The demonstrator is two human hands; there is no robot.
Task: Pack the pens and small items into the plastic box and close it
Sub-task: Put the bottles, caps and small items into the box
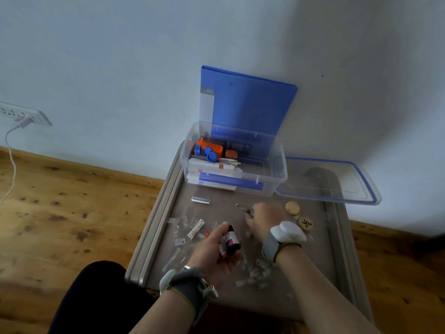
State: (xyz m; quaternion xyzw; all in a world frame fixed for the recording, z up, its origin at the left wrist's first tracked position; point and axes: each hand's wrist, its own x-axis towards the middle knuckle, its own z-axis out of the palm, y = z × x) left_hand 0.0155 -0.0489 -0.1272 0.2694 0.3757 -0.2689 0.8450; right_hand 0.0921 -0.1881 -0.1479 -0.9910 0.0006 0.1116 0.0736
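The clear plastic box (pixel 277 174) stands open at the far side of the small table (pixel 284 300). Inside it lie white and blue packets, an orange holder and blue caps. Its clear lid (pixel 337 186) with a blue seal lies to the right. My left hand (pixel 216 254) holds a small dark bottle (pixel 231 239) above the table. My right hand (pixel 262 220) grips a thin dark pen-like item (pixel 243 209) on the tabletop. Several small clear plastic pieces (pixel 255 271), a white tube (pixel 196 228) and a silver stick (pixel 200 200) lie scattered around.
A blue folder (pixel 248 102) leans on the wall behind the box. Two round wooden pieces (pixel 298 215) sit right of my right hand. The table has raised side rails (pixel 154 227). Wooden floor (pixel 60 213) lies to the left, with a wall socket and cable (pixel 21 116).
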